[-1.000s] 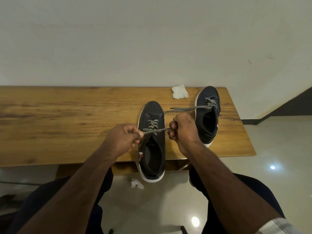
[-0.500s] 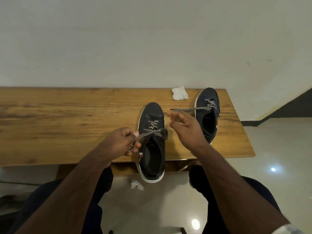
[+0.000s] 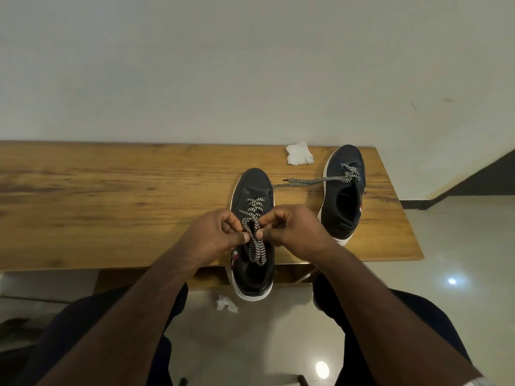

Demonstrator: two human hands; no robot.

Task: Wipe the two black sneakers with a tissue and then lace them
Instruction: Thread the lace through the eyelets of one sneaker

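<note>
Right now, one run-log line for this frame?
phase: lacing | left hand: pinches lace | right hand: pinches lace | near sneaker: on table

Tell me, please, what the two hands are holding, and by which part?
Both hands, left hand and right hand, pinch the near sneaker's lace by its free ends, above the tongue.

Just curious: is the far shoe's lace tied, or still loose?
Loose. The far sneaker has its lace trailing untied across the table, its tip lying free toward the near sneaker.
</note>
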